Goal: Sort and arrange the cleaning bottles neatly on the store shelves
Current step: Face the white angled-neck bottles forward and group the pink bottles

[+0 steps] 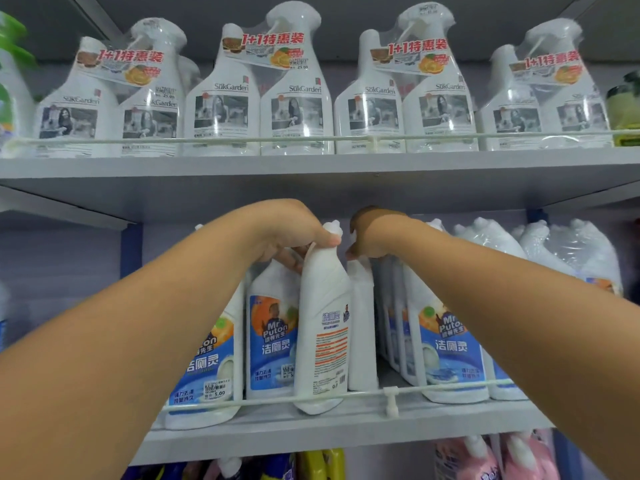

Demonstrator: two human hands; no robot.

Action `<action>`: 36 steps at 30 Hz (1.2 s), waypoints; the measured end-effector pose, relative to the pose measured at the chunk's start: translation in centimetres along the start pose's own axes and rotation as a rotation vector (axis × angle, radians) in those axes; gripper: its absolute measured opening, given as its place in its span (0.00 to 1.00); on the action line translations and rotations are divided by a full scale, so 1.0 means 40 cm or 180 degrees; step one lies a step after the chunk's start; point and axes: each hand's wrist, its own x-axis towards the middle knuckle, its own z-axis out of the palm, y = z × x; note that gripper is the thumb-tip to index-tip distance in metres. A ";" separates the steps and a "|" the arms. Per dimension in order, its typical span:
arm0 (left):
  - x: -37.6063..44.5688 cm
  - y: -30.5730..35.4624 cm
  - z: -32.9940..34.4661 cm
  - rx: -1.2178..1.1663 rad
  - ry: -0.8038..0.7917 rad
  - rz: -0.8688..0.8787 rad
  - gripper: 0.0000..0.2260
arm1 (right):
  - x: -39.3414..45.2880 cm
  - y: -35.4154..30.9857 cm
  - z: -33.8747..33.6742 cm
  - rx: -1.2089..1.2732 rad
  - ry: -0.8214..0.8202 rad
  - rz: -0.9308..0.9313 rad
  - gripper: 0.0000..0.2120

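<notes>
i see two grey shelves. the upper shelf carries a row of white spray bottles shrink-wrapped in pairs behind a thin white rail. the lower shelf holds white toilet cleaner bottles with blue labels, one turned back-label forward, plus wrapped packs at right.

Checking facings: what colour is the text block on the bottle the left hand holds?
Orange, on the white bottle, head view.
</notes>
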 end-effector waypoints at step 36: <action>0.001 -0.051 0.025 -0.0079 0.0457 0.0548 0.18 | 0.068 0.025 0.041 0.0066 -0.0300 -0.0317 0.17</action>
